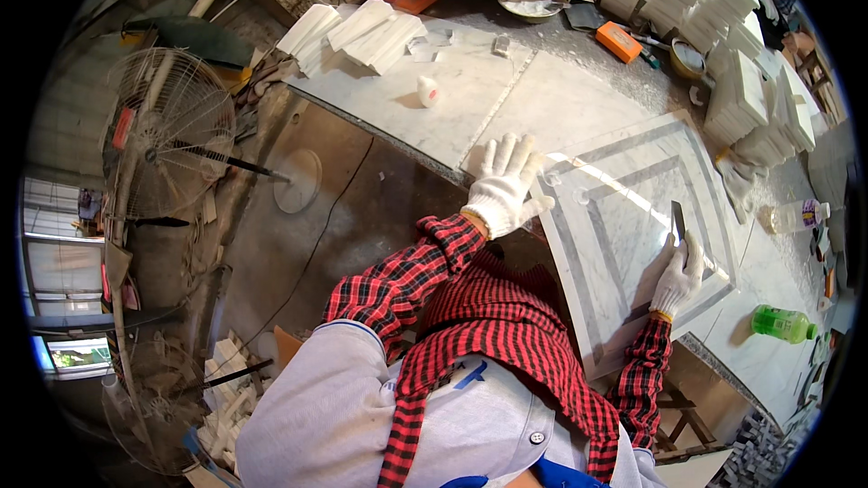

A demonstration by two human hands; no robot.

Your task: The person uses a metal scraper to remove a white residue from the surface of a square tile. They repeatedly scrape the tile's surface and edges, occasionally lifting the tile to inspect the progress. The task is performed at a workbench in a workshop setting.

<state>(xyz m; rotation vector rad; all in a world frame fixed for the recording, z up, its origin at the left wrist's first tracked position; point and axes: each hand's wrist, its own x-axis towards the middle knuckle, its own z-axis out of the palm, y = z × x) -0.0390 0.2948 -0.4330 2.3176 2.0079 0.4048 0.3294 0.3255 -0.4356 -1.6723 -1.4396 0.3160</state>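
A square white marble-look panel (624, 194) with grey inlaid bands lies at an angle on the worktable, its near corner jutting past the edge. My right hand (680, 280), in a white knit glove, is closed on a tool with a flat dark blade, perhaps a putty knife (678, 220), over the panel's right part. My left hand (506, 183), gloved too, is open with fingers spread at the table's front edge, beside the panel's left side. Whether it presses on the table I cannot tell. A bright strip of light crosses the panel.
Stacked white tiles (375, 32) stand at the back left, more tile stacks (741, 99) at the right. A small white bottle (428, 91), an orange box (618, 42), a clear bottle (796, 216) and a green bottle (782, 323) are on the table. A fan (167, 136) stands left.
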